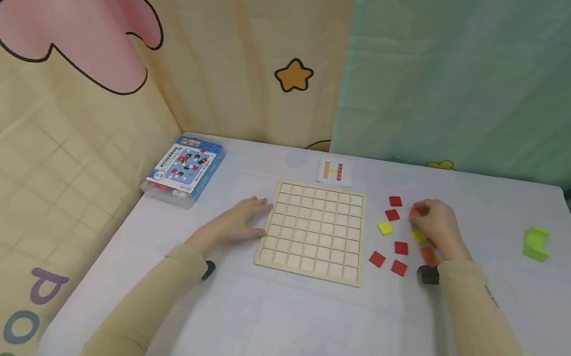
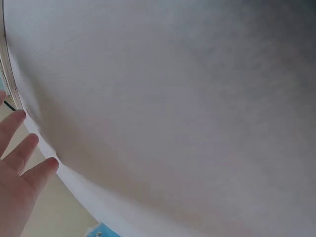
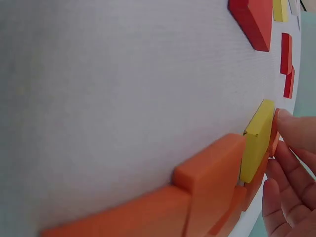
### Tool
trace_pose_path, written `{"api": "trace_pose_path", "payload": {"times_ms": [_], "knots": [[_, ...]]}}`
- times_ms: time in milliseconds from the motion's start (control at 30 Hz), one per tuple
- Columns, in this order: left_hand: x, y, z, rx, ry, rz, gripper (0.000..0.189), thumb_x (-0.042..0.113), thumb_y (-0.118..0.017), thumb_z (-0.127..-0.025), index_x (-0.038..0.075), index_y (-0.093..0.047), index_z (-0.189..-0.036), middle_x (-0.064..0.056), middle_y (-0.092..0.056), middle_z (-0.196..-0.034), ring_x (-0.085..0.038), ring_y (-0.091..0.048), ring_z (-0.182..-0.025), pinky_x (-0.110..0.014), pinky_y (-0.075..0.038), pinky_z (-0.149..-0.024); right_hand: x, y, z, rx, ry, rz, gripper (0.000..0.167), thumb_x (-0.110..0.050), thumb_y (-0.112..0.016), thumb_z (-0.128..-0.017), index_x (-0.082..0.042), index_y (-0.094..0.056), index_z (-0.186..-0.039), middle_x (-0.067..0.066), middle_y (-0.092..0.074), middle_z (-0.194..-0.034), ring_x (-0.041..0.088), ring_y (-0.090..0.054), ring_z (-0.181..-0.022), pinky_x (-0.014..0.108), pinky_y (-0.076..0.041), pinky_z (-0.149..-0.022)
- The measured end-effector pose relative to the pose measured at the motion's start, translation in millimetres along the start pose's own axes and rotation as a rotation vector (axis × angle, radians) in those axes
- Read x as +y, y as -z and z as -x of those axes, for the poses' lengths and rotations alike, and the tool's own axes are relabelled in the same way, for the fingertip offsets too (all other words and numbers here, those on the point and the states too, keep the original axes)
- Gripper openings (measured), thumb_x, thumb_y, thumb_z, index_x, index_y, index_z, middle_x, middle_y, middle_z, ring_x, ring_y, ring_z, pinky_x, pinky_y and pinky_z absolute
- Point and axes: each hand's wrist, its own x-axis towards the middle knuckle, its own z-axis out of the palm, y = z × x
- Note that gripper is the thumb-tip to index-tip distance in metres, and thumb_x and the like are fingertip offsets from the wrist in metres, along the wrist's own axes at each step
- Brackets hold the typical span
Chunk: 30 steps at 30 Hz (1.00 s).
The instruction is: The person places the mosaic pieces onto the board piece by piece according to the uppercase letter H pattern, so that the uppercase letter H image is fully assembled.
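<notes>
A pale wooden grid board point(image 1: 312, 235) lies on the white table. My left hand point(image 1: 237, 220) is beside its left edge with fingers spread, fingertips at the rim; it holds nothing. To the right of the board, my right hand point(image 1: 439, 225) pinches an orange tile point(image 3: 275, 132) between thumb and fingers. Close by that hand lie a yellow tile point(image 3: 257, 140) and several other orange tiles point(image 3: 212, 187), partly covered by the hand in the head view. Between the board and the right hand are scattered red tiles point(image 1: 401, 248) and another yellow tile point(image 1: 385, 228).
A small pattern card point(image 1: 335, 172) lies behind the board. At the back left is a boxed game point(image 1: 184, 171) in a clear case. A green curved block point(image 1: 536, 243) stands at the far right. Printed curtains point(image 1: 228, 40) hang behind the table.
</notes>
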Motion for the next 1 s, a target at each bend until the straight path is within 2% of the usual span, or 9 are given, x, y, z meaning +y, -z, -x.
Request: {"api": "trace_pose_path", "payload": {"times_ms": [300,500,633,733,833,1000], "knots": [[3.1,-1.3,0.6,-0.052,-0.017,-0.046,0.071,0.031,-0.065,-0.094,0.014,-0.032,-0.155,-0.011,-0.022,-0.164,-0.035,-0.011,-0.153,-0.053,-0.013,-0.124,-3.8,-2.0,-2.0,0.009,-0.029,-0.042,0.035,-0.012,-0.058,-0.099,0.001,-0.052,-0.131,0.024,-0.046,-0.127,0.038,-0.046,-0.11,0.048,-0.054,-0.094],[1.4,-1.3,0.6,-0.071,-0.016,-0.045,0.074,0.034,-0.066,-0.093,0.016,-0.03,-0.156,-0.01,-0.02,-0.165,-0.033,-0.009,-0.154,-0.052,-0.01,-0.125,-12.6,-6.1,0.4,0.035,0.038,-0.049,0.033,-0.012,-0.061,-0.097,0.001,-0.054,-0.127,0.023,-0.053,-0.118,0.036,-0.05,-0.105,0.044,-0.054,-0.09],[1.4,-1.2,0.6,-0.085,-0.014,-0.039,0.076,0.035,-0.067,-0.092,0.016,-0.029,-0.156,-0.01,-0.018,-0.165,-0.034,-0.007,-0.154,-0.054,-0.009,-0.124,-33.4,-15.4,3.5,0.043,0.086,-0.136,0.033,-0.016,-0.065,-0.095,0.0,-0.058,-0.123,0.022,-0.062,-0.115,0.033,-0.059,-0.098,0.036,-0.054,-0.086],[1.9,-0.4,1.3,-0.097,-0.012,-0.035,0.079,0.037,-0.068,-0.091,0.017,-0.028,-0.157,-0.009,-0.016,-0.166,-0.033,-0.005,-0.154,-0.054,-0.008,-0.124,-54.8,-28.5,4.8,0.029,0.119,-0.188,0.032,-0.02,-0.068,-0.094,-0.002,-0.063,-0.119,0.021,-0.067,-0.114,0.03,-0.061,-0.094,0.029,-0.051,-0.079],[2.4,0.4,2.4,-0.105,-0.019,-0.029,0.082,0.039,-0.069,-0.091,0.017,-0.027,-0.157,-0.009,-0.015,-0.166,-0.034,-0.004,-0.154,-0.056,-0.008,-0.124,-77.2,-46.8,4.8,0.006,0.156,-0.22,0.032,-0.024,-0.071,-0.091,-0.004,-0.067,-0.116,0.019,-0.07,-0.112,0.027,-0.062,-0.095,0.026,-0.048,-0.075],[1.8,0.9,4.1,-0.112,-0.028,-0.022,0.086,0.04,-0.071,-0.089,0.017,-0.025,-0.157,-0.01,-0.014,-0.166,-0.034,-0.003,-0.154,-0.056,-0.007,-0.124,-113.3,-83.0,2.3,-0.062,0.217,-0.31,0.031,-0.026,-0.075,-0.088,-0.004,-0.07,-0.111,0.015,-0.073,-0.104,0.023,-0.063,-0.098,0.025,-0.049,-0.079]]}}
